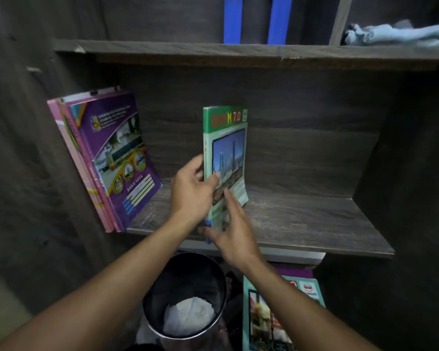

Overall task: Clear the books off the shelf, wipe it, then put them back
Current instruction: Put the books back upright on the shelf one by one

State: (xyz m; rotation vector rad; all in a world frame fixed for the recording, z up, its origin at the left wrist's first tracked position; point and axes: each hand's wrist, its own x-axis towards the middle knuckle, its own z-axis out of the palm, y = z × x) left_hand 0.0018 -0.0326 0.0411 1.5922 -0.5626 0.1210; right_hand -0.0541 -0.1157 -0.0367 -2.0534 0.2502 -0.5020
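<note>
Pinching the green book (226, 148) by its spine edge is the left grip (193, 191); the right grip (230, 231) lies flat, fingers straight, on its lower cover. It stands upright on the shelf (302, 219). It looks thin, light and floppy; hold near the spine.

The shelf (302, 224) is dark grey wood-grain board, matt, with a coarse streaked grain. The green book (226, 138) and the purple notebook (119, 153) have glossy printed paper covers. The bin (188, 274) is black metal mesh with a shiny rim. The cloth (401, 34) is soft, pale blue fabric, rumpled and matt.
</note>
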